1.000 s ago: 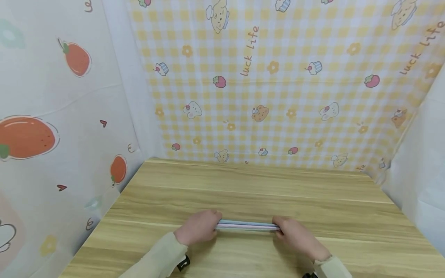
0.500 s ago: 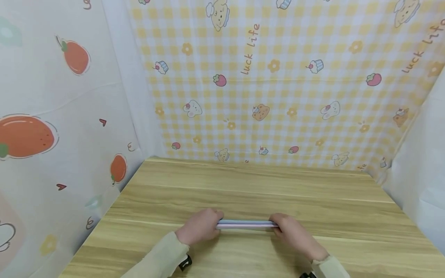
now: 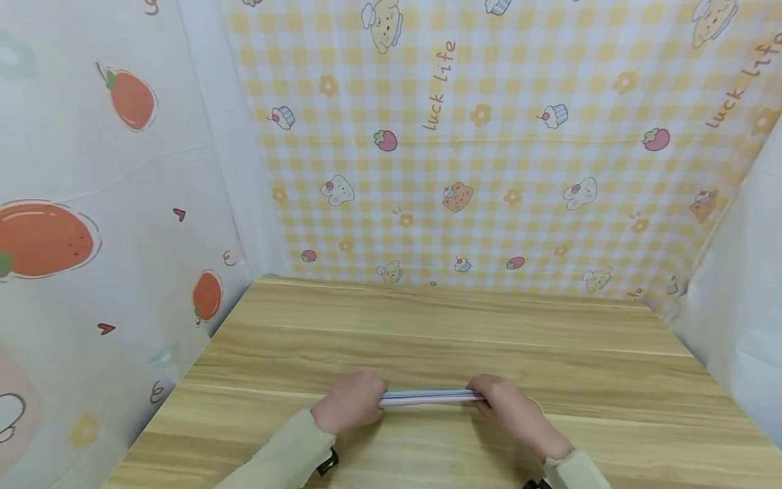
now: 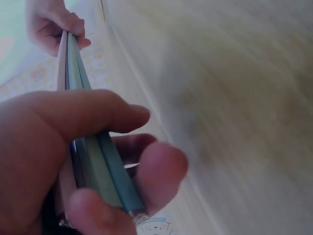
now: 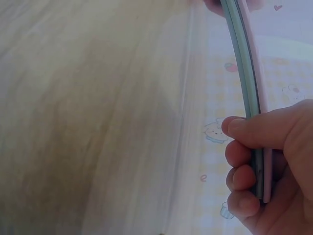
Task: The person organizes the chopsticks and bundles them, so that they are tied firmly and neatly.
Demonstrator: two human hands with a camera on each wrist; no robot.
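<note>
- So, why a grip at each end?
- Probably for control. Your left hand [image 3: 351,402] takes one end of the strip bundle [image 3: 430,397], your right hand [image 3: 513,411] the other. With support at both ends, the loose layers should be less apt to fan or sag.
- Fingers?
- Both sets curled round it. Left wrist view: your left fingers wrap the near end. Right wrist view: your right thumb crosses the bundle, fingers folded in underneath.
- Where's it sitting?
- Between your hands, over the near part of the wooden tabletop [image 3: 366,326], running left to right. Can't tell whether its lower side touches wood.
- Looks?
- Thin, long, layered. Head view gives you pale blue over pink with a dark line between; the wrist views add green and teal. Slight bow in the right wrist view, maybe lens. Can't tell strips from slim booklets edge-on.
- Yellow thing?
- Thin yellow loop [image 3: 537,405], showing just beside your right hand. Mostly hidden, so can't say what holds it.
</note>
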